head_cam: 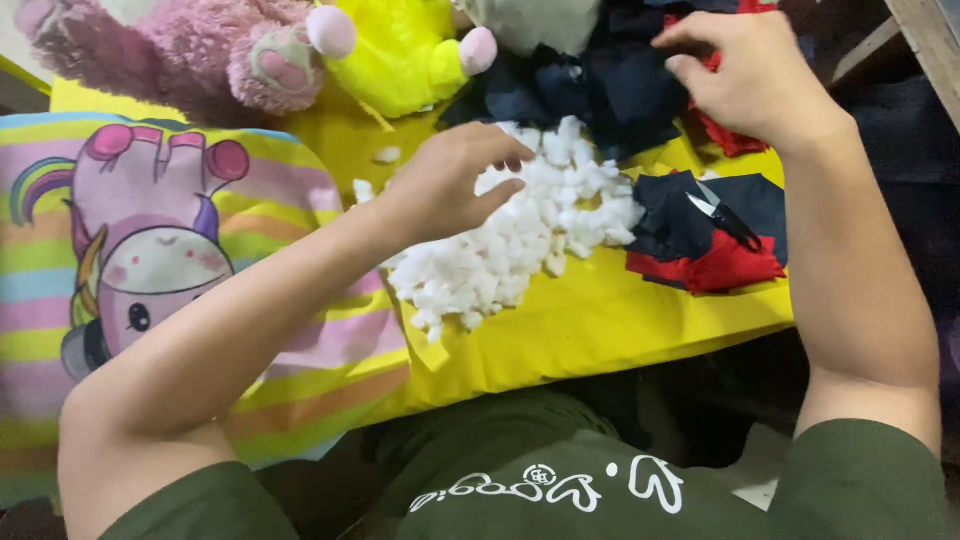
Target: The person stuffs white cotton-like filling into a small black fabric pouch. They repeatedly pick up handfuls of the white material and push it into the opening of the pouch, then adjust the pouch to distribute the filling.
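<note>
- My left hand [445,185] sits on the near-left edge of the white stuffing pile [520,235], fingers loosely curled, tips pressing into the tufts; thumb and fingers look half closed round a small clump, but I cannot tell if anything is actually pinched.
- Stuffing spreads from that hand toward 3 and 5 o'clock, on the yellow fabric sheet [600,320].
- My right hand [745,75] is up at 1 o'clock in the frame, fingers bent down onto the dark navy cloth scraps [600,85], touching them; palm side hidden, so grip closed or not: cannot tell.
- A red scrap [735,140] peeks out just under that hand's heel.
- Stuffing look: bright white, fluffy, broken into many small lumps, loose heap, a few stray bits at 10 o'clock of the pile.
- At 3 o'clock of the pile, just beside it: a stack of navy and red cut pieces [715,255], with small scissors [725,215] lying on top, blades pointing to 10 o'clock.
- Far edge, 11 to 12 o'clock: pink plush toy [200,50] and yellow plush toy [400,50], touching each other, lying on the sheet's far side.
- At 9 o'clock: striped pastel cushion [250,250] with a cartoon unicorn print, under my left forearm.
- No packages or signs that I can make out; a white print on my green shirt [560,485] at 6 o'clock.
</note>
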